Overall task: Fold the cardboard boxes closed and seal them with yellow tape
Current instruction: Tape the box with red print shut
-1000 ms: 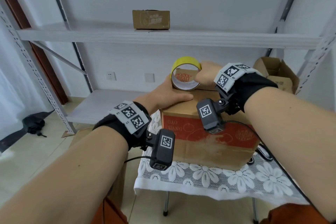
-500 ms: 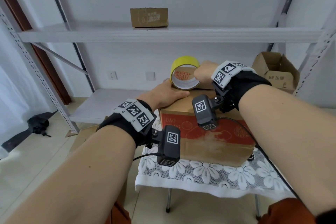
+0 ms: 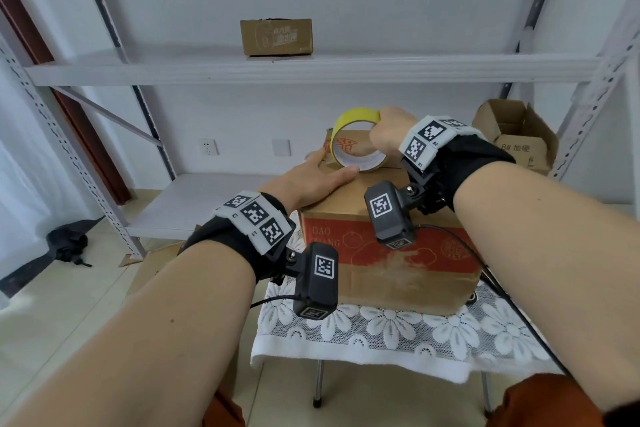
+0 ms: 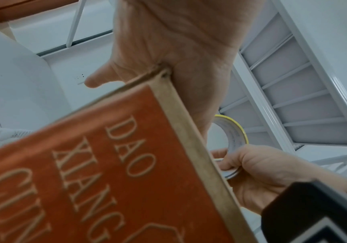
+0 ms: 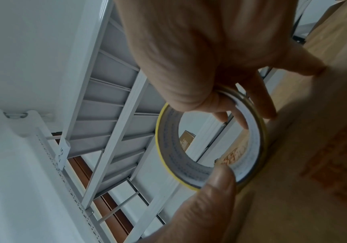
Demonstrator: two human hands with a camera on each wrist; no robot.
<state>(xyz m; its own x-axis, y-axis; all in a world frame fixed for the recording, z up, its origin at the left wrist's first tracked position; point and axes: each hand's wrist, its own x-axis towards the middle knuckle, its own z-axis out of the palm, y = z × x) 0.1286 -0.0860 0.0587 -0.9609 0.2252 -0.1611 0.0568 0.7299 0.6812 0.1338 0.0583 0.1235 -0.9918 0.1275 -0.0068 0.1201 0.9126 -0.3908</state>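
A cardboard box (image 3: 391, 263) with a red printed band stands closed on a small table. My left hand (image 3: 311, 180) lies flat on the box top near its left corner, fingers straight, pressing the flaps down; the left wrist view shows the palm (image 4: 181, 54) over the box edge (image 4: 189, 125). My right hand (image 3: 389, 130) grips a roll of yellow tape (image 3: 353, 118), held upright on the far part of the box top. In the right wrist view the fingers curl through the roll (image 5: 168, 156) while my left thumb (image 5: 214, 185) lies against its lower rim.
A white lace cloth (image 3: 398, 333) covers the small table. Behind it stands a grey metal shelf rack (image 3: 311, 69) with a closed small box (image 3: 276, 36) on the upper shelf and an open cardboard box (image 3: 516, 135) at the right. A dark bundle (image 3: 67, 243) lies on the floor at left.
The right hand has lifted and tipped the tape roll slightly toward the right. The left hand stays flat on the box top.
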